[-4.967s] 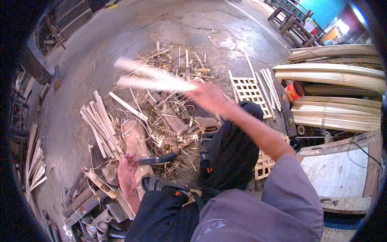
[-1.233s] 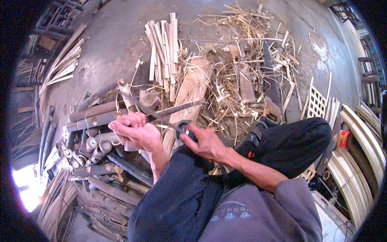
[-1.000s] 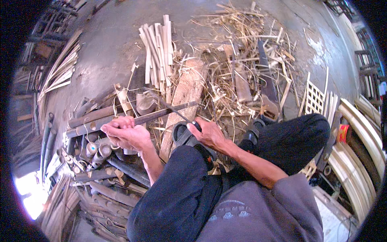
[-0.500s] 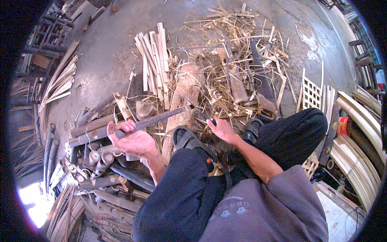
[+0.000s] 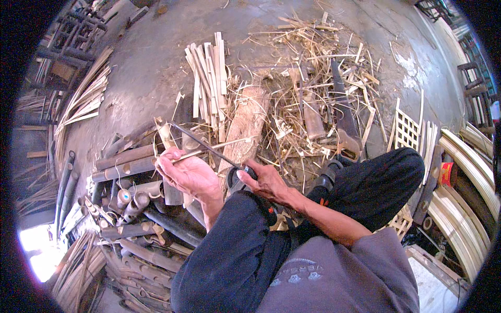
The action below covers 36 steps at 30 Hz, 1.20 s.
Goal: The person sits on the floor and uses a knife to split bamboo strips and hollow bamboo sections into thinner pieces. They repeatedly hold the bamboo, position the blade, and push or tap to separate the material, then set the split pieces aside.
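Head view: my left hand is resting palm up left of the wooden block, fingers curling round a thin bamboo strip that's reaching over it. My right hand, nearer me than the block, is clenching a knife, blade slanting across the strip. Slats and tubes are lying left of the block; shavings and a saw are cluttering its right, on grey floor.

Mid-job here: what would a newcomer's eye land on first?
Probably the dark-bladed knife in the right hand, left of centre, its blade crossing in view the slender strip held by the left hand. Next, the tangle of pale shavings on the floor beyond the hands, with a handsaw lying toward its right side. The small red container near the right edge also stands out.
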Motion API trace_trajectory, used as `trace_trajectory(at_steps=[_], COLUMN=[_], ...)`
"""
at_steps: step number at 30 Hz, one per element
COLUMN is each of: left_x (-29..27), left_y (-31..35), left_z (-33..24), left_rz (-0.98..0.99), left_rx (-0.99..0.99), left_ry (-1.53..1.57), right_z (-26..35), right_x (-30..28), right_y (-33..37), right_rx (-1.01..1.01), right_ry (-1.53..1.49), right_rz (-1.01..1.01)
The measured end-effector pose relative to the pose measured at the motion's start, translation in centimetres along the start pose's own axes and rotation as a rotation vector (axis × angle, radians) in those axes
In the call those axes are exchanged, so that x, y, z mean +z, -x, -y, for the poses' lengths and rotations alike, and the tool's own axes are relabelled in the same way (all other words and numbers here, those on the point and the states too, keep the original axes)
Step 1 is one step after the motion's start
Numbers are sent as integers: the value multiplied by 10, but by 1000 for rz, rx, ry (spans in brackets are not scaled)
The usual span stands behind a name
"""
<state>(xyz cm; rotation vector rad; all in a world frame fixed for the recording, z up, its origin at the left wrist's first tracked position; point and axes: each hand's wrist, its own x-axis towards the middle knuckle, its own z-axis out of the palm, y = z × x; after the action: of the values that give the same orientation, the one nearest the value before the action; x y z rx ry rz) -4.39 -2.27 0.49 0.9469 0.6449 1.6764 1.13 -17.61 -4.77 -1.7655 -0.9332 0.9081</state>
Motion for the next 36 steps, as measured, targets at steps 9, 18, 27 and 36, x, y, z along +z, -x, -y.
trace_trajectory(at_steps=[9,18,27,36], left_x=[7,6,12,21], left_y=[-2,-11,-11,-9], left_z=[2,7,8,-18], left_rz=[-40,-44,-33,-28], left_rx=[12,15,48,145], left_ry=[-9,18,-19,-409], right_z=[-76,-92,-115,-112], right_x=[-7,-6,-5,-11], right_y=[-17,-18,-2,-4], right_rx=[216,341,208,309], right_ry=[169,148,314,184], right_rz=[-136,-84,-132,-183])
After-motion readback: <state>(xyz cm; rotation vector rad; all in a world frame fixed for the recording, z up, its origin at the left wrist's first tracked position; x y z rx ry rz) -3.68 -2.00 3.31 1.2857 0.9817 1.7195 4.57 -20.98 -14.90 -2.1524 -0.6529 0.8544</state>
